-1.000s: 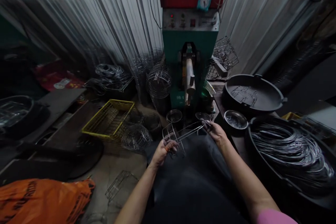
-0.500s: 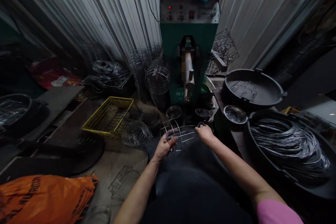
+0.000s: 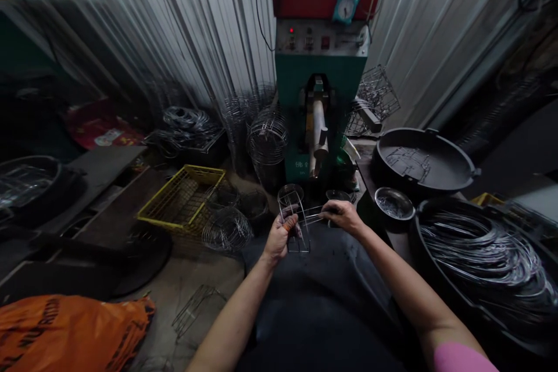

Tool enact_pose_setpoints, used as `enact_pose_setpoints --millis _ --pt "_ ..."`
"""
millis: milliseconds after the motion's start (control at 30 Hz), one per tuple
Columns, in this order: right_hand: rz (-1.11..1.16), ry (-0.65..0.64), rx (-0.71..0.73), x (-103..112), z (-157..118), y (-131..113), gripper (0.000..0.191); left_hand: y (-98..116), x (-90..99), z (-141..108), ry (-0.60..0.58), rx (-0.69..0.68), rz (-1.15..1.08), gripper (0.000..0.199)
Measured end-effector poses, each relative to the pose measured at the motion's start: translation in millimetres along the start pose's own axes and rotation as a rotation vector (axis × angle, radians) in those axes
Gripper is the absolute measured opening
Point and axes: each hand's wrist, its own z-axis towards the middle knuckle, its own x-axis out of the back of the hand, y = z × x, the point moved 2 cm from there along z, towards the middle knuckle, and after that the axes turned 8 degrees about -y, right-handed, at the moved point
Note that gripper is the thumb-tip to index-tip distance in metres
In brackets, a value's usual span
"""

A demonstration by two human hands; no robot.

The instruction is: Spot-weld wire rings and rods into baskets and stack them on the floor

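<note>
Both my hands are in front of the green machine (image 3: 297, 78), over the dark apron on my lap. My left hand (image 3: 281, 234) is closed around a thin wire frame (image 3: 308, 231) with a rectangular end. My right hand (image 3: 342, 216) has its fingers bent and closed at the right end of the frame's long wires; the exact grip is partly hidden. Above the hands juts the machine's metal arm (image 3: 319, 128), apart from the frame. Small round bowls (image 3: 291, 190) sit just beyond the hands.
To the left stand a yellow wire basket (image 3: 163, 221) and coiled wire pieces (image 3: 226, 229). An orange bag (image 3: 74, 331) lies at lower left. At right are a black pan (image 3: 468, 180) with wire pieces, a metal bowl (image 3: 394, 202) and a large tub of wire rings (image 3: 483, 250).
The wire frame has turned in my hands, its end now looking rectangular rather than curved. My right hand has come a little closer to the left. The view has tilted up slightly.
</note>
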Motion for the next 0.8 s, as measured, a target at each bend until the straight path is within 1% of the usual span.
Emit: enact_pose_setpoints --millis 67,167,267,400,533,633,800 --pt "-0.019 -0.005 -0.012 5 3 -3 0.017 -2 -5.6 7 0.02 0.01 -0.016 0.049" --pt "-0.034 0.031 -0.063 13 8 -3 0.018 -4 -10.1 16 0.03 0.024 -0.013 0.051" --pt "-0.049 0.051 -0.089 19 14 1 0.02 -7 -11.3 24 0.026 0.017 -0.009 0.051" --pt "-0.08 0.073 -0.086 19 24 11 0.022 -12 -12.6 36 0.059 0.008 -0.02 0.05" --pt "-0.113 0.01 -0.097 18 34 20 0.022 -19 -14.1 46 0.076 0.034 -0.03 0.05" --pt "-0.128 -0.045 -0.105 23 42 27 0.02 -22 -13.6 55 0.08 0.058 -0.054 0.052" --pt "-0.114 -0.028 -0.132 32 54 36 0.02 -23 -12.7 76 0.101 0.04 -0.071 0.047"
